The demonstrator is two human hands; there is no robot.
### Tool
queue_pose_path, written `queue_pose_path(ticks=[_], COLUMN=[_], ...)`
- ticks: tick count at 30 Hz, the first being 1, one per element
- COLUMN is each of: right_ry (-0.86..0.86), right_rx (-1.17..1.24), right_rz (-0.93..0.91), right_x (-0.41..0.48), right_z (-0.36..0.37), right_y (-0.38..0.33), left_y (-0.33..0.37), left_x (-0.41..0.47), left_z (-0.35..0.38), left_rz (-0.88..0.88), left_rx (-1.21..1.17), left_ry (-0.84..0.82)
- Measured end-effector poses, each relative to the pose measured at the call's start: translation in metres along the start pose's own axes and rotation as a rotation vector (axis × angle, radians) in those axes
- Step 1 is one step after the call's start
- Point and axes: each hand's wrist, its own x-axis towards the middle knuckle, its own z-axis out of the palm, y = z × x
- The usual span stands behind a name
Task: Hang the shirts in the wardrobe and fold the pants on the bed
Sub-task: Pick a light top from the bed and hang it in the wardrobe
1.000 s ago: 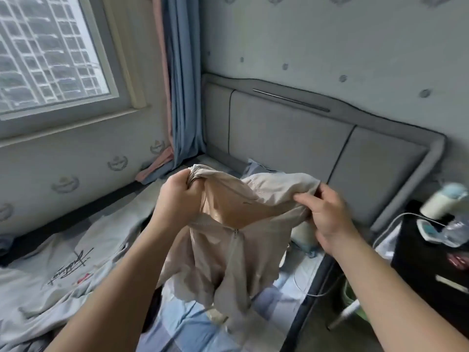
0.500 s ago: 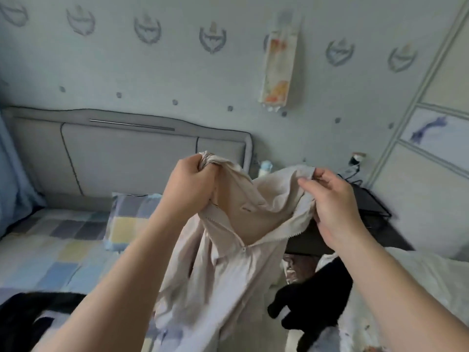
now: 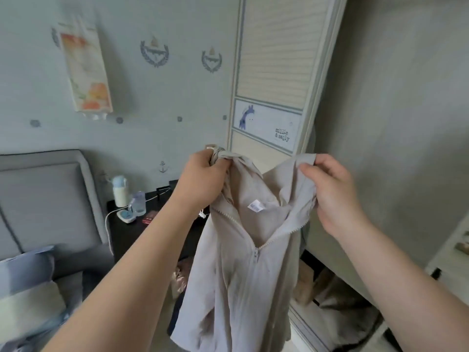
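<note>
The left hand point(image 3: 203, 171) bunches one shoulder of the beige zip-front shirt point(image 3: 243, 262) and the right hand point(image 3: 330, 189) pinches the other, so it hangs straight down between them. Beyond the right hand (the nearer one) stands the cream slatted wardrobe point(image 3: 274, 72).

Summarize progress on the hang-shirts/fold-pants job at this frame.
Done: nothing visible; no hung shirt or folded pants in view. In hand: left hand and right hand grip the beige zip top by its shoulders, facing the wardrobe door. Left: the top is on no hanger, none shows; hanging it likely comes next. Pants cannot be judged; little of the bed shows.
</note>
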Motion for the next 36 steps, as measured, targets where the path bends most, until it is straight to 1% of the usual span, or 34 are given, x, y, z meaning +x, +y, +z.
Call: queue_pose_path(ticks=[3, 9, 13, 18, 24, 29, 34, 36], right_ry=[0.091, 0.201, 0.248, 0.302, 0.378, 0.454, 0.598, 0.667], right_rx=[-0.059, -0.138, -0.203, -0.259, -0.362, -0.587, -0.779, -0.905], right_rz=[0.002, -0.015, -0.047, -0.097, -0.179, -0.286, -0.323, -0.337], right_x=[0.031, 0.102, 0.156, 0.214, 0.284, 0.351, 0.418, 0.439], right_z=[-0.064, -0.174, -0.230, -0.269, -0.303, -0.331, -0.357, -0.364], right_y=[0.009, 0.023, 0.018, 0.001, -0.022, -0.044, -0.076, -0.092], left_y=[0.008, 0.030, 0.052, 0.078, 0.108, 0.134, 0.172, 0.191], left_x=[0.021, 0.061, 0.096, 0.142, 0.209, 0.280, 0.355, 0.381], left_z=[0.075, 0.207, 0.280, 0.350, 0.417, 0.474, 0.522, 0.538], left_rz=[0.003, -0.031, -0.019, -0.007, 0.108, 0.233, 0.364, 0.419], left_rx=[-0.030, -0.052, -0.083, -0.087, -0.081, -0.147, -0.151, -0.151], left_ry=[-0.094, -0.146, -0.189, -0.232, -0.253, -0.298, -0.361, -0.394])
